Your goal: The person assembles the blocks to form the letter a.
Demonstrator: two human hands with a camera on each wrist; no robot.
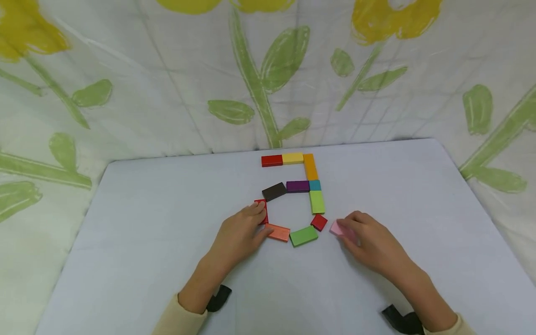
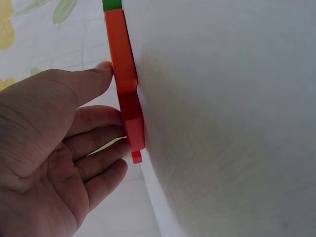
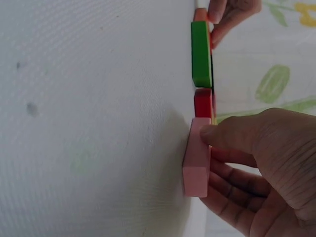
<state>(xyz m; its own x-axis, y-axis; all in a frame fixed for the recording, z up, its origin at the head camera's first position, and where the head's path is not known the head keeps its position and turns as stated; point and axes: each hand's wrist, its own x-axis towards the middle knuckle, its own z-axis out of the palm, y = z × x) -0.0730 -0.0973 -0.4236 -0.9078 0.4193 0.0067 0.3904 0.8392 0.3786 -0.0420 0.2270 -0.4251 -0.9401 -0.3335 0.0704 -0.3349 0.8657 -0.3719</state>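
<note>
My left hand [image 1: 237,236] rests on a red block [image 1: 265,217] at the left of a block outline, fingertips on its top. The thumb touches the neighbouring orange-pink block [image 1: 278,232]. My right hand [image 1: 374,244] pinches a pink block [image 3: 196,148] between thumb and fingers, just right of a small red block [image 1: 319,222]. The hand hides part of the pink block in the head view. A green block [image 1: 304,236] lies between the orange-pink block and the small red one.
The outline continues with a dark brown block [image 1: 274,191], a purple one [image 1: 298,186], a small blue one [image 1: 315,185] and a light green one [image 1: 317,202]. An orange block [image 1: 311,166], a yellow [image 1: 292,158] and a red bar [image 1: 271,161] run above, near the white table's [image 1: 167,209] far edge.
</note>
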